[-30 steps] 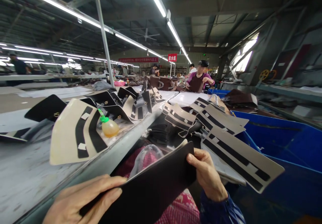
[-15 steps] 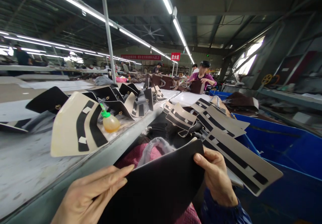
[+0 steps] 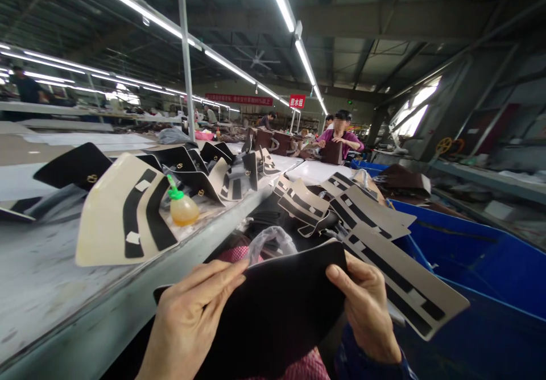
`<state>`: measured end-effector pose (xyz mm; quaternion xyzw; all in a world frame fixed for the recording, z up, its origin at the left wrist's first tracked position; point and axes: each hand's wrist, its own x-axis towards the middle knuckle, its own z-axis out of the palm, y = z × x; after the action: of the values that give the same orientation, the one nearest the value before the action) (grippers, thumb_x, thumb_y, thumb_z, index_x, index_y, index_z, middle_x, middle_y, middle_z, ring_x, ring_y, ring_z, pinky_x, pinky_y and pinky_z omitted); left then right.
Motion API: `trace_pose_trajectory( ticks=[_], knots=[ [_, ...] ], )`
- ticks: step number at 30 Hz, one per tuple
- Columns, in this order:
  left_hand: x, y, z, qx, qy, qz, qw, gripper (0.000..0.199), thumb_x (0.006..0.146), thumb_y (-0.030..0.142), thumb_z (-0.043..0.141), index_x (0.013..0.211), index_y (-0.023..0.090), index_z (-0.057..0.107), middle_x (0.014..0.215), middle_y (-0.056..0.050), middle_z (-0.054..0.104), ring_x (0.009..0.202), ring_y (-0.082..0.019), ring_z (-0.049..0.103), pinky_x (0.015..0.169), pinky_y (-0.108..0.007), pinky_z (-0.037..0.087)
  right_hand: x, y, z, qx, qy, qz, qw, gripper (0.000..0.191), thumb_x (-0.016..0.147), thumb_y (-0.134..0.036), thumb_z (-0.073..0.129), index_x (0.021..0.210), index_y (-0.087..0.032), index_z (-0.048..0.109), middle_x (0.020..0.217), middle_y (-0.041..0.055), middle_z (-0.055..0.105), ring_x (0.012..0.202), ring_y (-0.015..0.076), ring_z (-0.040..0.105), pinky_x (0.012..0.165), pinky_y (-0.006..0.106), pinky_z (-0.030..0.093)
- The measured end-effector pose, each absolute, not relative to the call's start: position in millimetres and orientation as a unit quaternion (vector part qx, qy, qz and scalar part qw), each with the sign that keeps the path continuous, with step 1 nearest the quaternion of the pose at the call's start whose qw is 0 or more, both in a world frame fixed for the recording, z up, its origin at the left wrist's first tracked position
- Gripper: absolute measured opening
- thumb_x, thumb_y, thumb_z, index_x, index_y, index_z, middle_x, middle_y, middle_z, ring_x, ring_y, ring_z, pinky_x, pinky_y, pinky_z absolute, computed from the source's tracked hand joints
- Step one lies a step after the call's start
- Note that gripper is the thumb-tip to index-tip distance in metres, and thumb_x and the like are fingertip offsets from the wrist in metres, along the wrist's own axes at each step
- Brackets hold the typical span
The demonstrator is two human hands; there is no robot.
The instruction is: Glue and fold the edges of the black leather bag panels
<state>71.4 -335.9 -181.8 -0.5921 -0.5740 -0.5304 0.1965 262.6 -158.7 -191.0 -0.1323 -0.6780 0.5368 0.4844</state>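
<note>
A black leather-like panel (image 3: 281,306) is held up in front of me by both hands. My left hand (image 3: 191,306) pinches its upper edge, thumb on the near face and fingers over the rim. At the panel's upper right corner, my right hand (image 3: 367,300) grips with the thumb in front and the fingers behind. Just beyond the panel rises a clear plastic-wrapped loop (image 3: 271,240), and pink checked cloth (image 3: 232,255) shows below it. The panel's far face is hidden from me.
Left, a long table (image 3: 55,289) carries a beige panel with black strips (image 3: 106,215), a glue bottle with a green nozzle (image 3: 183,209) and several black flaps (image 3: 77,166). Right, more beige panels (image 3: 409,277) lie beside a blue bin (image 3: 478,249). A co-worker (image 3: 339,138) handles brown pieces further back.
My left hand has slid right along the panel's upper edge, closer to my right hand, and more of the panel's left end shows. My right hand keeps its hold. The view has shifted slightly.
</note>
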Motion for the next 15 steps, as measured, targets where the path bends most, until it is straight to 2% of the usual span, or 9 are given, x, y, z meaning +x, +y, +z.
trace_pose_trajectory(
  ticks=[5, 11, 15],
  knots=[
    [78.0, -326.8, -175.2, -0.605, -0.559, -0.524, 0.217, 0.024, 0.094, 0.012, 0.061, 0.113, 0.018, 0.074, 0.088, 0.003, 0.073, 0.074, -0.004, 0.072, 0.08, -0.007, 0.056, 261.2, -158.6, -192.4, -0.133, -0.675, 0.541, 0.484, 0.027, 0.083, -0.039, 0.079, 0.068, -0.017, 0.072, 0.073, 0.0015, 0.06, 0.069, 0.0159, 0.051, 0.061, 0.026, 0.042],
    [89.3, -314.4, -159.0, -0.607, -0.558, -0.51, 0.244, 0.019, 0.095, 0.015, 0.06, 0.101, 0.011, 0.078, 0.085, -0.002, 0.077, 0.071, -0.006, 0.074, 0.081, -0.007, 0.055, 258.5, -161.2, -187.6, -0.118, -0.683, 0.535, 0.484, 0.025, 0.083, -0.039, 0.078, 0.07, -0.018, 0.072, 0.069, 0.0006, 0.056, 0.065, 0.0152, 0.048, 0.057, 0.026, 0.038],
    [95.0, -310.9, -153.8, -0.598, -0.561, -0.508, 0.263, 0.019, 0.097, 0.022, 0.06, 0.093, 0.016, 0.077, 0.078, 0.001, 0.076, 0.068, -0.004, 0.073, 0.078, -0.003, 0.052, 253.7, -164.9, -182.6, -0.128, -0.693, 0.514, 0.49, 0.032, 0.083, -0.041, 0.077, 0.064, -0.017, 0.067, 0.068, 0.0007, 0.055, 0.063, 0.0149, 0.047, 0.056, 0.027, 0.037]
  ],
)
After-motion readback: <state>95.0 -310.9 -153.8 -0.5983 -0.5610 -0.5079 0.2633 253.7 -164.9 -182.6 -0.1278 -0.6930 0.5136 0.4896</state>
